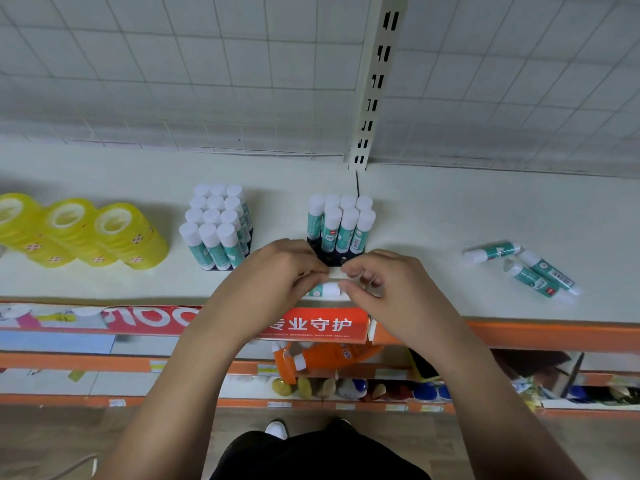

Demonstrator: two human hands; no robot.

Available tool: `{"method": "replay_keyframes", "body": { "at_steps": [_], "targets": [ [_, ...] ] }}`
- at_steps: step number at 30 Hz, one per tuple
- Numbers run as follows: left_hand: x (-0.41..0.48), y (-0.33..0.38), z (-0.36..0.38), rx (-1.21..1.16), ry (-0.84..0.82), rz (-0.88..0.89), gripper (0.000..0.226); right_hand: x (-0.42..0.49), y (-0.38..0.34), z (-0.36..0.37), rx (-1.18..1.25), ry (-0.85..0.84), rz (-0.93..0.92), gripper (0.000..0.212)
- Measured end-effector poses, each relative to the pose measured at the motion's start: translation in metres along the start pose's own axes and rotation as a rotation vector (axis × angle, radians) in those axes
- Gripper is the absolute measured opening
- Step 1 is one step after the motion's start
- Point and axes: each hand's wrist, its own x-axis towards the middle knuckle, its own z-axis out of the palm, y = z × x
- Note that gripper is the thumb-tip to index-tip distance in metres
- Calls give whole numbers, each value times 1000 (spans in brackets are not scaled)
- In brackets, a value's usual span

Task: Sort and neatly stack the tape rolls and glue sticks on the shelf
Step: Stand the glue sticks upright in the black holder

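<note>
Head view of a white shelf (450,209) backed by a wire grid panel (173,64) and a slotted upright (377,81). The left hand (277,271) and right hand (391,289) meet near the shelf's front edge. Each grip is closed, with curled fingers on one end of a single held glue stick (327,289). The stick lies level between the hands, its white cap toward the right hand. Just behind the hands stands a dark tray (329,259) carrying eight upright glue sticks (341,225) in two rows, with open holes visible at its front. To the left, apart from it, a block of twelve upright glue sticks (216,226) fills a second tray. Farther left, three stacks of yellow tape rolls (69,230) stand touching side by side. Well to the right, three loose glue sticks (526,268) lie flat in a cluster. A red label strip (311,323) runs along the shelf's front edge, and an orange bottle (329,355) lies on a lower shelf.
</note>
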Motion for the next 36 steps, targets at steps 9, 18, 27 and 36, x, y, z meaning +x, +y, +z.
{"method": "replay_keyframes", "body": {
  "at_steps": [9, 18, 27, 36],
  "targets": [
    [0, -2, 3, 14, -21, -67, 25, 6, -1, 8, 51, -31, 42, 31],
    [-1, 7, -1, -49, 67, -42, 41, 9, -2, 8, 139, 214, -72, 14],
    [3, 6, -15, -137, 241, -56, 34, 30, -8, -7, -141, 475, -258, 13],
    [20, 3, -15, -155, 389, -63, 22, 47, -3, 4, -223, 466, -234, 24]
  ]
}}
